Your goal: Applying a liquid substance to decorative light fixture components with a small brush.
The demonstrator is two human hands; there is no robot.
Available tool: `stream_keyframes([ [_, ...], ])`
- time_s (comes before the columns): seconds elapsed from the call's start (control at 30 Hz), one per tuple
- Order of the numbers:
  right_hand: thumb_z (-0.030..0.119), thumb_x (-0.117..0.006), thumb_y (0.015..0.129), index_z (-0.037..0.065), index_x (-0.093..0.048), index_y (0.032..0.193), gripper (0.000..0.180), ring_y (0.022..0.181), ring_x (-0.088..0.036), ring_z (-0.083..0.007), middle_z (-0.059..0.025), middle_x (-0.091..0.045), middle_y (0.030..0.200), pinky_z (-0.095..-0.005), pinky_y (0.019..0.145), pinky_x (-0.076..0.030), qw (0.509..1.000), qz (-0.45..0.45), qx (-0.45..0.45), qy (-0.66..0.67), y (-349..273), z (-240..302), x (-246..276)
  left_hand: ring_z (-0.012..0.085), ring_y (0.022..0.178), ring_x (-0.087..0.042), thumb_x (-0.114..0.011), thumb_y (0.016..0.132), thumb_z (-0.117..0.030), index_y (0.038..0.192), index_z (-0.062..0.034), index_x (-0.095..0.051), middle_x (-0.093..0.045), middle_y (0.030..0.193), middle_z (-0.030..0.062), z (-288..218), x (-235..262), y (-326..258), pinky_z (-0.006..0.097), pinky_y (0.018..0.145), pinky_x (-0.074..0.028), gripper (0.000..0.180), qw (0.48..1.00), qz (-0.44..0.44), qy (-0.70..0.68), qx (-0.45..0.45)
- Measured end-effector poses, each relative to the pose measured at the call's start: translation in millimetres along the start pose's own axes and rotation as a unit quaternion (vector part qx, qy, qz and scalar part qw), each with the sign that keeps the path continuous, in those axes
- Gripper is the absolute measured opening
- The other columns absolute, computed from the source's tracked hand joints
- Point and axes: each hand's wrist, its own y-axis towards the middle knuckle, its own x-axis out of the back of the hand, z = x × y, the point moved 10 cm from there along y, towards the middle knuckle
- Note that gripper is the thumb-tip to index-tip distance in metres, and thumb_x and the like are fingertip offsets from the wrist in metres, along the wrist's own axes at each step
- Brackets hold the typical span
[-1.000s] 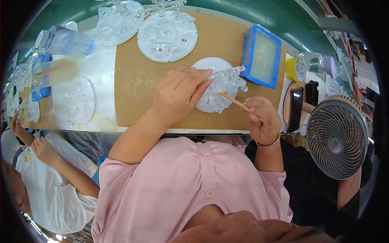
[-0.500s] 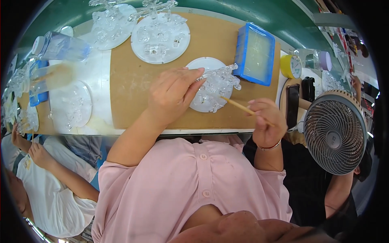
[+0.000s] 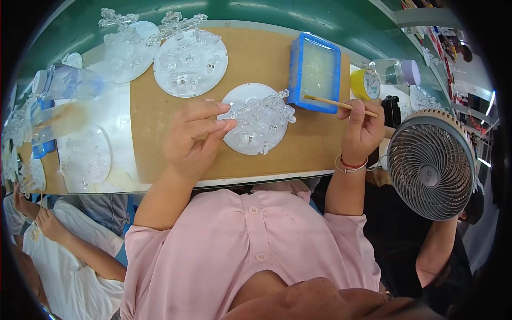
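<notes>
Over the blue tray (image 3: 295, 74) the right hand (image 3: 361, 129) swings its pinched stick (image 3: 329, 101), clear piece (image 3: 261, 113) seemingly waiting, left hand (image 3: 192, 137) loosely parted.

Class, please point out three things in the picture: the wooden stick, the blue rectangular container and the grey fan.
Wooden stick (image 3: 327, 101): head view, on its shaft.
Blue rectangular container (image 3: 295, 74): head view, on its left side wall.
Grey fan (image 3: 429, 175): head view, on the hub of its grille.

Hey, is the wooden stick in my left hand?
No, your right hand holds the wooden stick between thumb and fingers.
</notes>
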Motion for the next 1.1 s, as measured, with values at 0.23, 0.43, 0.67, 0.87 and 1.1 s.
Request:
stream_keyframes([
  [0.23, 0.010, -0.051, 0.098, -0.001, -0.049, 0.095, 0.011, 0.060, -0.056, -0.0128, -0.0129, -0.062, 0.078, -0.0233, 0.058, -0.046, 0.997, -0.040, 0.011, 0.071, 6.6, 6.9, 5.7, 0.0250, 0.083, -0.064, -0.075, 0.074, 0.004, 0.089, -0.0031, -0.061, -0.066, 0.094, 0.0129, -1.0, 9.7, 4.1, 0.035, 0.072, -0.053, 0.022, 0.999, -0.025, 0.031, 0.020],
  [0.43, 0.014, -0.051, 0.098, -0.001, -0.048, 0.093, 0.016, 0.055, -0.053, -0.0142, -0.0151, -0.060, 0.074, -0.0241, 0.053, -0.044, 0.994, -0.068, 0.006, 0.087, 4.0, 5.1, 14.3, 0.0241, 0.081, -0.066, -0.070, 0.078, 0.005, 0.092, -0.0028, -0.060, -0.068, 0.091, 0.0130, 10.2, 8.2, 3.3, 0.032, 0.071, -0.052, 0.019, 0.998, -0.019, 0.019, 0.063],
  [0.67, 0.017, -0.050, 0.098, 0.001, -0.046, 0.088, 0.020, 0.046, -0.045, -0.0174, -0.0172, -0.054, 0.059, -0.0280, 0.044, -0.039, 0.983, -0.071, 0.127, 0.110, -28.2, 64.8, 22.7, 0.0255, 0.081, -0.067, -0.068, 0.081, 0.005, 0.093, -0.0023, -0.061, -0.069, 0.090, 0.0121, 17.8, 6.4, 0.9, 0.031, 0.070, -0.053, 0.016, 0.995, -0.044, -0.030, 0.088],
  [0.87, 0.010, -0.051, 0.096, 0.000, -0.050, 0.089, 0.012, 0.055, -0.052, -0.0189, -0.0117, -0.058, 0.063, -0.0307, 0.052, -0.044, 0.989, 0.066, 0.129, 0.012, -43.8, 65.6, -35.0, 0.0234, 0.080, -0.067, -0.075, 0.076, 0.001, 0.095, -0.0032, -0.062, -0.070, 0.090, 0.0111, 15.7, -3.5, -0.3, 0.030, 0.068, -0.053, 0.024, 0.996, -0.026, -0.025, 0.079],
  [1.1, 0.009, -0.053, 0.095, 0.000, -0.051, 0.090, 0.011, 0.059, -0.055, -0.0180, -0.0107, -0.060, 0.066, -0.0292, 0.057, -0.045, 0.987, 0.101, 0.126, 0.025, -46.8, 58.5, -59.1, 0.0198, 0.075, -0.068, -0.081, 0.071, -0.005, 0.092, -0.0064, -0.066, -0.071, 0.087, 0.0055, 14.0, -6.3, -2.9, 0.028, 0.063, -0.050, 0.026, 0.996, -0.025, 0.037, 0.080],
])
